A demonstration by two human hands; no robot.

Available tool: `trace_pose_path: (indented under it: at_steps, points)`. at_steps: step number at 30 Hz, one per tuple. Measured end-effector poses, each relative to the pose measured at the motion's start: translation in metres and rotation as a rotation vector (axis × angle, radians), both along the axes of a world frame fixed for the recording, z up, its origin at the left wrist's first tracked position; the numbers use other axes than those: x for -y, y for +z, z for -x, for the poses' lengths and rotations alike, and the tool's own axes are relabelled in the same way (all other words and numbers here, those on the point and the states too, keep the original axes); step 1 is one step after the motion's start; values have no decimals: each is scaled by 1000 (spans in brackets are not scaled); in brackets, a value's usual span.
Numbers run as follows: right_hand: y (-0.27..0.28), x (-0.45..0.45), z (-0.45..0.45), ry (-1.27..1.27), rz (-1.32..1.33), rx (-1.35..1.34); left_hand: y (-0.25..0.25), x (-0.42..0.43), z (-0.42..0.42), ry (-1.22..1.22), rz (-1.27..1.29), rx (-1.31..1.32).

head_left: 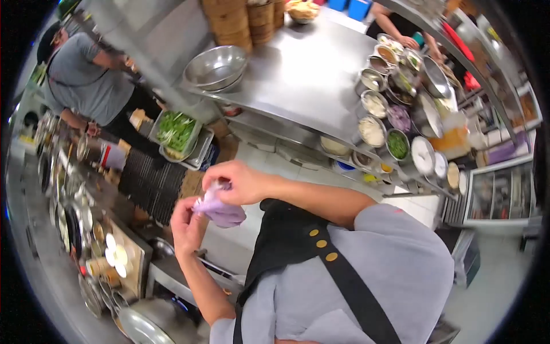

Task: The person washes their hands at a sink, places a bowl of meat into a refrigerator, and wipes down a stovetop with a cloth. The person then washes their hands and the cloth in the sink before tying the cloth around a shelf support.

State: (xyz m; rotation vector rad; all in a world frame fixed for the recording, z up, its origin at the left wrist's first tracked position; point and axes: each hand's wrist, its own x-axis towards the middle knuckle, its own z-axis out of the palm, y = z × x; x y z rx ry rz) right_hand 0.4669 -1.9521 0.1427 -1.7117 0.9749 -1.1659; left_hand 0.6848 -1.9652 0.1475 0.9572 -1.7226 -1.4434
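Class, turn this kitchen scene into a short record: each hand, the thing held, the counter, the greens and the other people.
Left hand: fingers at one end of the purple bundle
Right hand: gripping the bundle
Bundle: looks soft; contents unclear
Counter: metal; bowl and steamers on it
Greens: in a tub
Other people: grey-topped person at picture left; another's hand at upper right

Looks like a limp, pale purple bundle [224, 213], shiny and whitish at the gathered end, fuller and rounded at the other. Held aloft before the black apron [278, 241], apart from it.
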Motion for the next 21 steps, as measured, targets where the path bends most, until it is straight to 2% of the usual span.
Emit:
trace_pose_path:
  at_steps: [1, 4, 6, 8, 10, 12, 13, 14, 16, 17, 20, 21]
  points:
    - [9, -7, 9, -131, 48, 62, 7, 10, 7, -62, -41, 5]
    - [39, -21, 60, -239, 106, -237, 15, 39, 39, -126, 33, 98]
    - [52, -39, 79, -270, 97, -461, 36, 55, 66, -316, 54, 209]
    - [40, -43, 98, -299, 101, -574, 16, 87, 101, -415, 204, 140]
    - [25, -43, 116, -388, 34, -494, -20, 134, 150, -380, 69, 245]
    - [22, -43, 132, -510, -115, -327, -51, 170, 205, -19, -405, 167]
    - [19, -41, 140, -562, -254, -225, -61, 182, 226, 140, -681, -103]
    - [11, -41, 148, -557, -251, -186, -71, 195, 244, 296, -942, -385]
    - [-6, -36, 167, -554, -233, -99, -112, 238, 280, 484, -796, -585]
    - [-6, -37, 172, -546, -323, -50, -131, 255, 291, 576, -725, -680]
    - [-24, -38, 204, -503, -394, 13, -155, 288, 297, 741, -614, -753]
    - [-29, -38, 225, -443, -391, 19, -175, 290, 288, 458, -727, -634]
